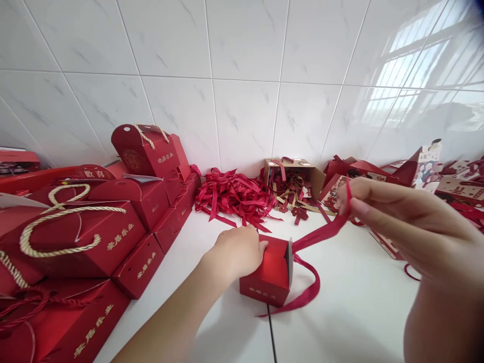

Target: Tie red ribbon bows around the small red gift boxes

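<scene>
From the head camera, the left hand [240,249] rests closed over the top of a small glossy red cardboard gift box [270,275], pressing it onto the white tiled surface [355,307]. The right hand [393,214], raised up and to the right of the box, pinches one end of a dark red satin ribbon [321,234] between thumb and fingertips; the ribbon runs taut down to the box's right edge, then loops loosely across the surface in front of it. Beyond the left hand lies a heap of loose red ribbons [234,196], with an open brown cardboard carton of tags [293,176] just beside it. Left of the left arm stand stacked large red rope-handled gift boxes [79,232].

Judging by the tension, a harder pull could tip or drag the light box, or the ribbon could slip from the pinch.
</scene>
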The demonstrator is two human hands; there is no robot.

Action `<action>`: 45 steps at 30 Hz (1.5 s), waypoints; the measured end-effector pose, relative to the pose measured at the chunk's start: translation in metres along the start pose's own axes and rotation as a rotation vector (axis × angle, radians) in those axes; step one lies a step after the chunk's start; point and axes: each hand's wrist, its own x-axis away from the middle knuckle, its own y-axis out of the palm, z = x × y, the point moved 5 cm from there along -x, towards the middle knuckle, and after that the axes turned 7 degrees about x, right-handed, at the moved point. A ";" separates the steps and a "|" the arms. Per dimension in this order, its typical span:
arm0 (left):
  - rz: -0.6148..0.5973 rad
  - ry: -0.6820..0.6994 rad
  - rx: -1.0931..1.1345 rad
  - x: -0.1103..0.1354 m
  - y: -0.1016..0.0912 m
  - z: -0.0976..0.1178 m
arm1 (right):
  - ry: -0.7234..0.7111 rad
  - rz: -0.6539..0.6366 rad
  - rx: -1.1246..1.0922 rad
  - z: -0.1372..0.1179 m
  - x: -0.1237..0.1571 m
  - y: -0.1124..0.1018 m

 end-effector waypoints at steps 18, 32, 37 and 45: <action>-0.206 0.072 0.226 -0.003 -0.019 -0.040 | 0.272 -0.714 0.128 0.044 -0.026 0.100; -0.185 0.173 0.169 0.000 -0.020 -0.028 | 0.288 -0.624 0.076 0.062 -0.029 0.128; -0.125 0.206 0.212 0.001 -0.026 -0.026 | 0.249 -0.591 0.069 0.062 -0.030 0.128; -0.066 0.252 0.232 -0.001 -0.029 -0.025 | 0.229 -0.551 0.093 0.062 -0.030 0.126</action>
